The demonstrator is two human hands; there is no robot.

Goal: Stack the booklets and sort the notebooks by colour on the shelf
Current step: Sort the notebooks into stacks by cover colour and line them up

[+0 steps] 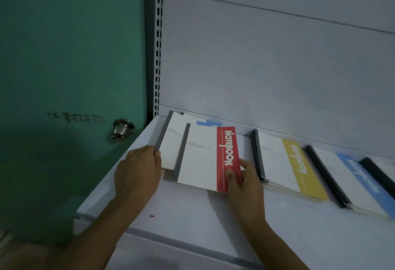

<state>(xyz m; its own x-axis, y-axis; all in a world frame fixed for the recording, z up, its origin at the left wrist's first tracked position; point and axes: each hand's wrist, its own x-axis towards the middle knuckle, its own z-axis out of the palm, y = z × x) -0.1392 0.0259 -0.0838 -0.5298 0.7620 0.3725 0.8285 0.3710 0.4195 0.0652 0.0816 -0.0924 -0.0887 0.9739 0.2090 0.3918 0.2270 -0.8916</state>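
Head view down onto a white shelf (192,216) beside a green door (64,56) with a metal doorknob (123,129).

On the shelf's left end, a loose pile. Red notebook (227,158) on top, flat, cover up, red band along its right edge, grey spine along its left. Beneath it, a second notebook (163,135) with a grey spine, shifted left and back. Behind both, a strip of a blue notebook (208,123) peeking out.

Left hand (136,171): fingers curled round the near end of the second notebook's spine, gripping it. Right hand (243,184): pinches the red notebook near its front right corner, thumb pressed on the red band, fingers at the outer edge, any reach underneath hidden.

Sits between the two hands, then: touching the right one, with the left just beside its spine.

Further right, apart from both hands: a yellow stack (299,167), then a blue stack (359,182), then a dark spine (378,173) at the frame edge.

Probably handles as light and thin, with soft card covers, apt to sag when lifted by one corner, and smooth enough to slide across its neighbours. Best taken by the bound spine, likely the stiffest part, or by both long edges at once, kept level.
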